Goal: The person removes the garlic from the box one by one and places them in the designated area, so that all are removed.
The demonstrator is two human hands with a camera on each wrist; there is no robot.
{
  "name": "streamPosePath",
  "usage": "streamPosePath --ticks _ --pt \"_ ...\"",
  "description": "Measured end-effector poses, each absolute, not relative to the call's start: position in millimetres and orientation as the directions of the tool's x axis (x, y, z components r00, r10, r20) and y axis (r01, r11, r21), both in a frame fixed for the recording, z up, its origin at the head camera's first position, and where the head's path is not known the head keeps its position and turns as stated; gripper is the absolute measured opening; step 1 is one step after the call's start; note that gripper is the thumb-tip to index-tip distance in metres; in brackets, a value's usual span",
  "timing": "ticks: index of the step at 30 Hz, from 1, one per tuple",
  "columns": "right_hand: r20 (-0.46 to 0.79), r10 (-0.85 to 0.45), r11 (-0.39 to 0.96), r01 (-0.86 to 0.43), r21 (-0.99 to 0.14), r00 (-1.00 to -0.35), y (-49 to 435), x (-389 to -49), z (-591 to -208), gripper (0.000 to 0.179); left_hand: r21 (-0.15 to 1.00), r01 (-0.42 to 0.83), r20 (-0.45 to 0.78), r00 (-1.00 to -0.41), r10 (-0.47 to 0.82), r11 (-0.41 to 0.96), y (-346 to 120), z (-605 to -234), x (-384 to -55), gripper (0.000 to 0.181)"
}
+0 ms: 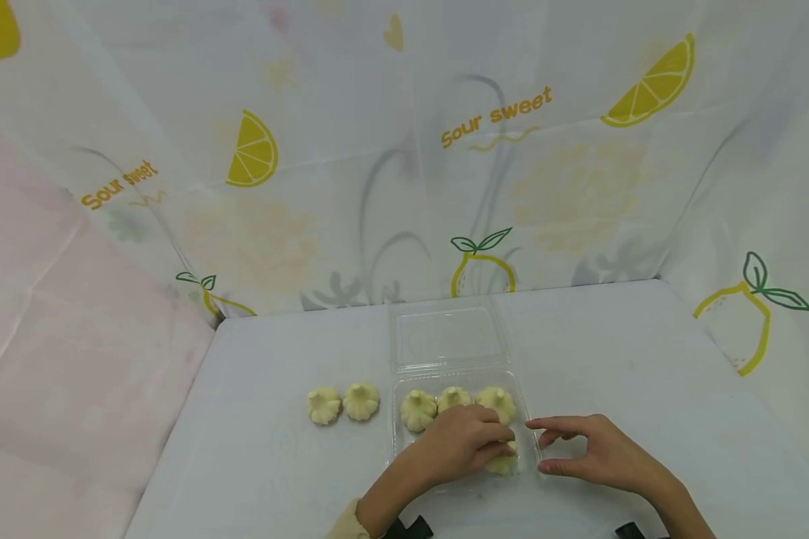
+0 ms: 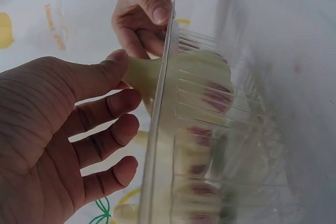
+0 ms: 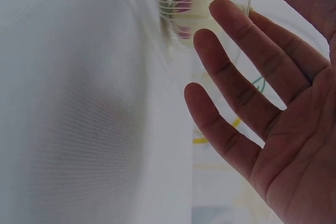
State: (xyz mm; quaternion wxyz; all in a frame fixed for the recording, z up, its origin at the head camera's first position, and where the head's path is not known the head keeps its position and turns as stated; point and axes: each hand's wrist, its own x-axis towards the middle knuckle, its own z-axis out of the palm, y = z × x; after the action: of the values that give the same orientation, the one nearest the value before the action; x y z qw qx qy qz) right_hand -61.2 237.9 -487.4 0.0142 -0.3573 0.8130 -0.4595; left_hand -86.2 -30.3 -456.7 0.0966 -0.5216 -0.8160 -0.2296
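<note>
A clear plastic clamshell box (image 1: 399,385) stands on the table with its lid (image 1: 448,337) folded back. My left hand (image 1: 461,445) reaches over the box's front and pinches the stem of a pale garlic bulb (image 1: 501,466) in the front right corner. In the left wrist view this bulb (image 2: 202,82) sits inside the box wall, purple streaks toward its base. Three more garlic bulbs (image 1: 418,410) form the back row; my left hand hides part of the front row. At the right rim, my right hand (image 1: 596,455) has thumb and index fingertips close to the edge, other fingers loosely extended.
Two garlic bulbs (image 1: 342,403) lie side by side on the white table (image 1: 270,449), left of the box. A lemon-print curtain (image 1: 350,150) hangs behind the table and along its sides.
</note>
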Motion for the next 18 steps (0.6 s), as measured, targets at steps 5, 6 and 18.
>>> streamPosePath --ticks 5,6,18 --pt "0.305 -0.591 0.328 -0.568 -0.755 -0.747 238 -61 -488 0.056 0.305 0.889 0.430 -0.448 0.784 0.341 -35 -454 -86 0.009" --pt "0.311 -0.591 0.326 -0.572 -0.753 -0.745 238 -61 -489 0.056 0.305 0.888 0.434 -0.452 0.779 0.344 -36 -453 -85 0.010" --pt "0.293 -0.575 0.343 -0.550 -0.761 -0.764 236 -60 -485 0.052 0.334 0.888 0.559 -0.456 0.692 0.315 -62 -444 -86 0.008"
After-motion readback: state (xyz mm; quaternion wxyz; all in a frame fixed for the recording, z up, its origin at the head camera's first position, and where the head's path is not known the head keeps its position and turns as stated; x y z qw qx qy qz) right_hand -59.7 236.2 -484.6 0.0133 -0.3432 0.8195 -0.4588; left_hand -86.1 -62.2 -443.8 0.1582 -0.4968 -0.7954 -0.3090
